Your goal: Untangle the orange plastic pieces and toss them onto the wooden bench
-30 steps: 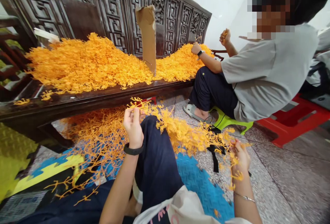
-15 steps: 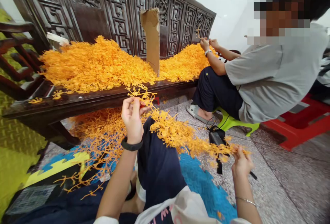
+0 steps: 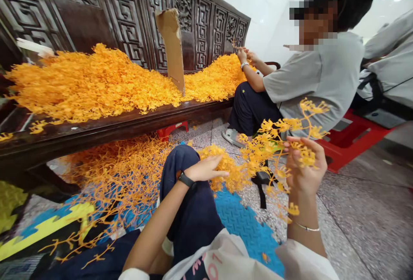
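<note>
Here at four o'clock, the right grip pinches a bunch of orange sprigs, curly heads fanning above it! Just below centre, toward six, the left grip lies loose, fingers out straight over the orange clump beside the knee. Good handling, I'd judge, means a light pinch on stems rather than frilly heads, with the left palm flat to steady the clump so branches part without snagging. Now the murky bits: heads mask the right fingertips, so which stem is pinched, I can't tell. Nor whether sprigs and clump are joined. Over at nine, the picture edge cuts off the counter.
</note>
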{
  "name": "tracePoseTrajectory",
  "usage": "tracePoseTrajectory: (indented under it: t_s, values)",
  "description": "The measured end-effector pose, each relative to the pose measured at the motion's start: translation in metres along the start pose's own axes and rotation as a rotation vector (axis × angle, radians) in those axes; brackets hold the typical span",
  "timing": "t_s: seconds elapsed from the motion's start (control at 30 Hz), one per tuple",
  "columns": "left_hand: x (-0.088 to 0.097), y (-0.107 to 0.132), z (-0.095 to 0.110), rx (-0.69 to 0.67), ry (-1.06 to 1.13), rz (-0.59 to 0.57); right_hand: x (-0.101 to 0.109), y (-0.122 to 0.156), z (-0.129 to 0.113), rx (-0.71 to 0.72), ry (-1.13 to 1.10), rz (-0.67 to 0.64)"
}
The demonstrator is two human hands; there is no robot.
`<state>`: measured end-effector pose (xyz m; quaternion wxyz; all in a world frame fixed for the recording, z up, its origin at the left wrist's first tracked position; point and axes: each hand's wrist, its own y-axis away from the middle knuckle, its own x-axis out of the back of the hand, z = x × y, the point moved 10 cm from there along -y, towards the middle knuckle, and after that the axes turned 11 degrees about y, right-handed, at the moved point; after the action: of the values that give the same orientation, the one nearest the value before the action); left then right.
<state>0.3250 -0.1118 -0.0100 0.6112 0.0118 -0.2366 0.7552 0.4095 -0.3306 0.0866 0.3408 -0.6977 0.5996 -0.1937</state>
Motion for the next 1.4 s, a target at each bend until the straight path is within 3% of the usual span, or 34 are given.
tracePoseTrajectory:
  t_s: [0.07, 0.2, 0.3, 0.37, 0.57, 0.67, 0.77, 0.93, 1.03, 1.13, 1.27, 1.4]
  values:
    - [0.008, 0.003, 0.009, -0.011, -0.021, 0.071, -0.019, -0.001, -0.001, -0.021, 0.034, -0.122]
    - [0.024, 0.015, 0.042, -0.075, -0.009, 0.255, -0.058, 0.015, 0.018, -0.135, 0.094, -0.321]
    - [0.011, 0.015, 0.056, -0.139, 0.099, 0.200, -0.086, 0.034, 0.028, -0.162, 0.112, -0.416]
    - [0.006, 0.014, 0.053, -0.140, 0.157, 0.198, -0.098, 0.042, 0.031, -0.167, 0.109, -0.424]
    - [0.015, 0.017, 0.019, 0.032, 0.506, 0.282, -0.099, 0.045, 0.041, -0.182, 0.061, -0.375]
    - [0.028, 0.022, 0.022, 0.010, 0.632, 0.335, -0.097, 0.050, 0.048, -0.178, 0.074, -0.422]
    - [0.040, 0.027, 0.030, -0.027, 0.623, 0.372, -0.105, 0.063, 0.056, -0.185, 0.102, -0.554]
    - [0.030, 0.029, 0.038, -0.021, 0.598, 0.241, -0.118, 0.081, 0.060, -0.177, 0.249, -0.733]
    - [0.038, 0.040, 0.031, 0.026, 0.593, 0.292, -0.106, 0.075, 0.062, -0.038, 0.494, -0.706]
    - [0.058, 0.055, 0.024, 0.066, 0.617, 0.384, -0.071, 0.066, 0.080, 0.031, 0.712, -0.562]
    - [0.091, 0.071, 0.029, 0.000, 0.675, 0.498, -0.019, 0.075, 0.137, -0.122, 0.900, -0.495]
    - [0.107, 0.070, 0.045, -0.090, 0.702, 0.515, 0.006, 0.107, 0.194, -0.258, 0.950, -0.595]
